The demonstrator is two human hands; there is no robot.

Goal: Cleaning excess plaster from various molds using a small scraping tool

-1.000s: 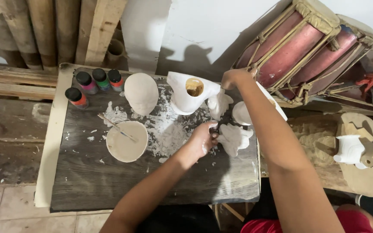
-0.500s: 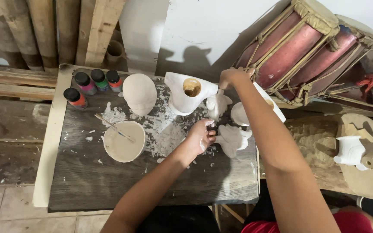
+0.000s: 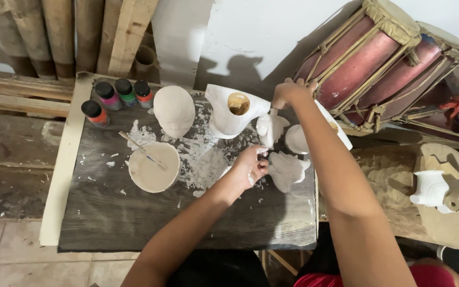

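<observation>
My right hand point(image 3: 289, 93) reaches over the board and grips the top of a small white plaster figure point(image 3: 266, 131), holding it upright. My left hand point(image 3: 251, 168) is curled just below that figure, with its fingers closed on what looks like a small tool; the tip meets the figure's lower edge. A flat white plaster piece point(image 3: 287, 171) lies right of my left hand. Behind it sits a rounded white piece point(image 3: 297, 140). White crumbs and dust cover the dark wooden board point(image 3: 134, 223) around them.
On the board stand a hollow white bust point(image 3: 230, 116), a smooth plaster head point(image 3: 173, 110), a shallow bowl with a stick point(image 3: 153, 167) and several paint bottles point(image 3: 116, 95). Two drums point(image 3: 383, 64) lean at the right. A white carved figure point(image 3: 430, 188) lies beyond the board's right edge. Bamboo poles point(image 3: 43, 32) stand at the back left.
My left hand has shifted slightly towards the small figure. My right hand keeps its grip on the figure's top. Nothing else has moved.
</observation>
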